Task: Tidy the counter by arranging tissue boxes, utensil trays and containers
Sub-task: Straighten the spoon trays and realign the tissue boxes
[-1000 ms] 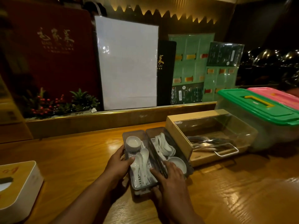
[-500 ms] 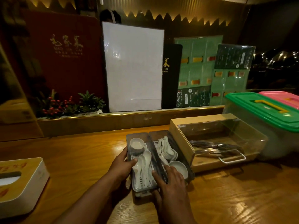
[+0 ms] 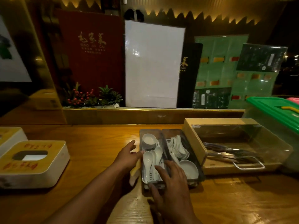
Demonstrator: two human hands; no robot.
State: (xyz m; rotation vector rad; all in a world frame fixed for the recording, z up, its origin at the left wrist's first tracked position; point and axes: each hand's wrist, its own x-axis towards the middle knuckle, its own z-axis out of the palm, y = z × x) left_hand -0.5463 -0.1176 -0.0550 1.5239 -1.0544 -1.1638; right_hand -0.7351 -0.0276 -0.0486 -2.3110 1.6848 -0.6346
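Note:
Two grey utensil trays sit side by side mid-counter. The left tray (image 3: 149, 178) holds white spoons and a small bowl; the right tray (image 3: 200, 173) holds more spoons and a bowl. My left hand (image 3: 127, 157) presses against the left tray's outer side, thumb at its rim, with a pale cloth (image 3: 135, 172) under the palm. My right hand (image 3: 171, 180) lies over the near ends of both trays, thumb hooked on the front edge. A white tissue box with a wooden top (image 3: 32, 162) stands at the left, apart from both hands.
A wooden box with a clear lid (image 3: 226, 139) holding metal utensils touches the right tray. A green-lidded container (image 3: 275, 110) and a pink lid (image 3: 293, 100) are at the far right. Another tissue box (image 3: 9, 136) sits at the far left. Menus lean behind the raised ledge (image 3: 145, 115).
The trays now lie squarer to the wooden box. My left fingers have stretched further along the tray's side. The view has swung left, showing more of the tissue boxes.

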